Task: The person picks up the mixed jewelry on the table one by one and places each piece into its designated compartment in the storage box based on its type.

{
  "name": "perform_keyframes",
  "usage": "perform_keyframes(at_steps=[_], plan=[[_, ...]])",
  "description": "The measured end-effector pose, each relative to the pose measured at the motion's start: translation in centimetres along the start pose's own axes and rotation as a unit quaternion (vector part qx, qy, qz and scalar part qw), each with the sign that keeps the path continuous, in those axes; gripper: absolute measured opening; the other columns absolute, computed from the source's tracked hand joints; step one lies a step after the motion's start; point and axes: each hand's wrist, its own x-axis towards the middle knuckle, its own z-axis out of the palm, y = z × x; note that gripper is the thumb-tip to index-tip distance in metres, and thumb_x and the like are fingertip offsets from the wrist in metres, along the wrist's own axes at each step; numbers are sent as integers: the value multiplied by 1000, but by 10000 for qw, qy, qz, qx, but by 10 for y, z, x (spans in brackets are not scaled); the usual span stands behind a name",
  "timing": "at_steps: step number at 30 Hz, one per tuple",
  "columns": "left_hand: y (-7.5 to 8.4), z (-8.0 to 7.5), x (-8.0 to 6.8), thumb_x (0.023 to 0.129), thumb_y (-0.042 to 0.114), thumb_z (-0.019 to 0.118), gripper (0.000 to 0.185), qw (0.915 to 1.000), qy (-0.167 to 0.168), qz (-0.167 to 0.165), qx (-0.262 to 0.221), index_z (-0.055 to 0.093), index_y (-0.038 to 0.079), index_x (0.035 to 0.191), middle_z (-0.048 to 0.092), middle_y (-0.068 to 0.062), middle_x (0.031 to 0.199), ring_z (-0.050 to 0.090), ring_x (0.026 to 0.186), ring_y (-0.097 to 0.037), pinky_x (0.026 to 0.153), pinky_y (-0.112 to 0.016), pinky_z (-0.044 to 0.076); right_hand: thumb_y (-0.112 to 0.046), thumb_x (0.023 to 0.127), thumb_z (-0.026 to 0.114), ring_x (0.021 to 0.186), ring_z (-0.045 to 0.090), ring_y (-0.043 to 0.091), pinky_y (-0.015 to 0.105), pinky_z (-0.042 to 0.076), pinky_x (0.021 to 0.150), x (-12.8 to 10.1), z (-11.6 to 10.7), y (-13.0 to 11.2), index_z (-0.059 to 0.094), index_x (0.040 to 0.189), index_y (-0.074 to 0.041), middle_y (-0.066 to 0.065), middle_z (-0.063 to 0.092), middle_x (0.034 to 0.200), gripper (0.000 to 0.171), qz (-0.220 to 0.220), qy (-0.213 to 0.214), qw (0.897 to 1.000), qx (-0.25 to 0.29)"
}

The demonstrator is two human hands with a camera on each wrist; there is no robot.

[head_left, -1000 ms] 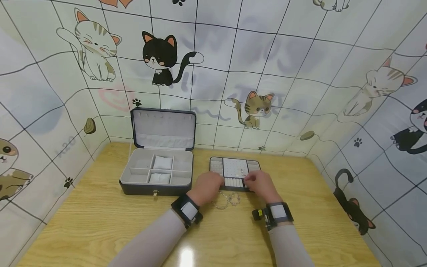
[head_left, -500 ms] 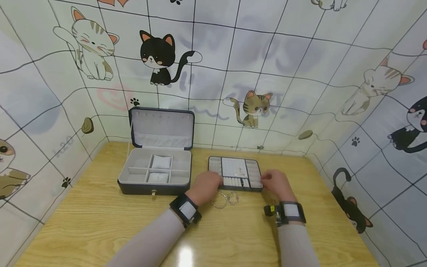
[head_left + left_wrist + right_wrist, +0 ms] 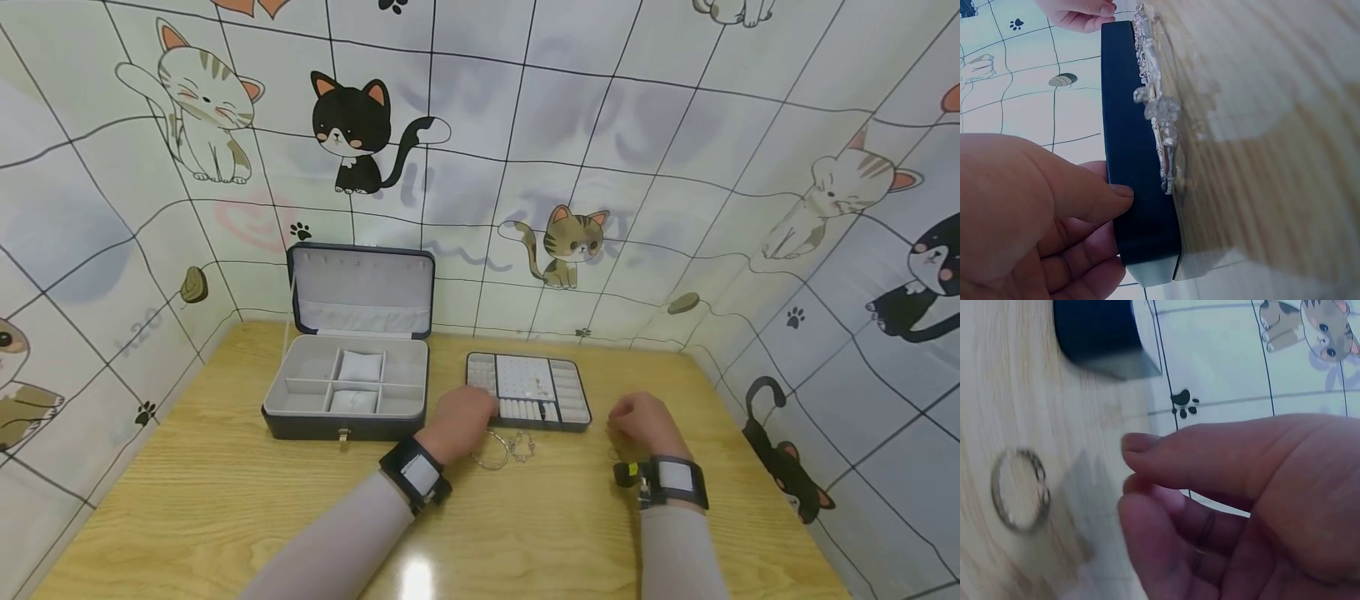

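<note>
In the head view a flat jewelry tray (image 3: 570, 387) with a dark rim lies on the table, with small earrings (image 3: 538, 386) on its middle panel. My left hand (image 3: 461, 421) grips the tray's left front corner. The left wrist view has the thumb (image 3: 1124, 190) on the dark front side, fingers curled behind. A bangle (image 3: 501, 461) and a chain bracelet (image 3: 522, 447) lie in front of the tray. My right hand (image 3: 648, 425) hovers right of the tray, fingers loosely curled, nothing held. Beside it a small ring (image 3: 1046, 497) lies on the table.
An open jewelry box (image 3: 345, 427) stands on the left, lid raised, with two white cushions (image 3: 361, 367) in its middle compartments. A cloth wall (image 3: 465, 183) with printed cats encloses the back and sides of the wooden table (image 3: 510, 533).
My right hand has moved right, from the tray's front row past its right edge, to beside the ring on the table. My left hand still holds the tray corner.
</note>
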Motion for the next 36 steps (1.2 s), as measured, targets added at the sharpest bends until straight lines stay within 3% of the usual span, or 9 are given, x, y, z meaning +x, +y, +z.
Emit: perform_keyframes(at_steps=[5, 8, 12, 19, 26, 36], plan=[[-1, 2, 1, 90, 6, 73, 16, 10000, 6, 7, 20, 77, 22, 92, 72, 4, 85, 66, 81, -14, 68, -31, 55, -6, 91, 69, 89, 63, 27, 38, 52, 75, -5, -5, 9, 77, 103, -4, 13, 73, 98, 14, 132, -274, 9995, 46], [-2, 3, 1, 89, 6, 73, 17, 10000, 6, 18, 40, 76, 22, 91, 72, 5, 85, 66, 80, -14, 67, -31, 54, -8, 89, 71, 79, 62, 26, 36, 50, 68, -8, -5, 13, 74, 87, -5, 8, 70, 83, 5, 198, -473, 9986, 84], [-2, 2, 1, 89, 6, 73, 17, 10000, 9, 13, 18, 76, 22, 91, 72, 5, 86, 65, 80, -14, 68, -31, 54, -8, 84, 72, 69, 60, 23, 34, 48, 63, -10, -4, 16, 70, 73, -8, 5, 66, 70, 11, 154, -702, 9973, 144], [0, -3, -1, 91, 6, 71, 16, 10000, -12, -2, 10, 76, 21, 90, 73, 4, 86, 66, 80, -15, 67, -31, 54, -10, 83, 75, 70, 62, 23, 33, 48, 63, -9, -2, 16, 75, 77, -8, 5, 69, 73, 6, 210, -877, 9959, 72], [0, -2, -1, 91, 7, 72, 15, 10000, -15, 16, 24, 76, 21, 92, 73, 3, 87, 66, 82, -15, 69, -31, 55, -13, 86, 75, 68, 61, 24, 34, 48, 62, -7, 0, 15, 72, 74, -7, 5, 67, 70, 13, 389, -666, 9969, 149], [-1, -2, 0, 90, 6, 73, 16, 10000, -33, 32, -13, 77, 21, 92, 72, 4, 86, 63, 78, -13, 67, -30, 54, -16, 89, 79, 77, 62, 24, 34, 49, 66, -7, 0, 9, 78, 86, -9, 6, 71, 82, 8, 312, -597, 9977, 35]])
